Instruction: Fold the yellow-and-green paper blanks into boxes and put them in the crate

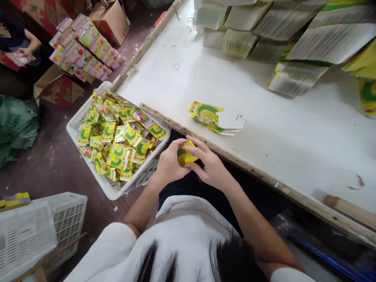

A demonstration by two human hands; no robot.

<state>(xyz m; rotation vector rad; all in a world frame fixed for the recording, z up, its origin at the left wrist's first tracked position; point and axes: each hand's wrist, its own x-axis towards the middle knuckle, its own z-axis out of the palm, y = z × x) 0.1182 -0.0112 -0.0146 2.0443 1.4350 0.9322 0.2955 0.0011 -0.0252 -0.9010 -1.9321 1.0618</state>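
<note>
Between my two hands, in front of my body and just off the table edge, is a small yellow and green printed card box (pixel 188 155). My left hand (pixel 171 162) curls around its left side, and my right hand (pixel 210 162) grips it from the right with fingers and thumb. Fingers cover much of the box. Just beyond, on the white table (pixel 164 86), lies a small fanned stack of flat printed cartons (pixel 205 116), yellow and green with white flaps. To my left stands a white plastic basket (pixel 110 192) heaped with folded yellow boxes (pixel 117 150).
Bundled carton stacks (pixel 282 27) stand at the table's far right. A wooden strip (pixel 252 168) edges the table. Pink display packs (pixel 85 47) and cardboard boxes (pixel 110 21) are on the floor, near a seated person (pixel 28 43). White crates (pixel 64 219) stand lower left.
</note>
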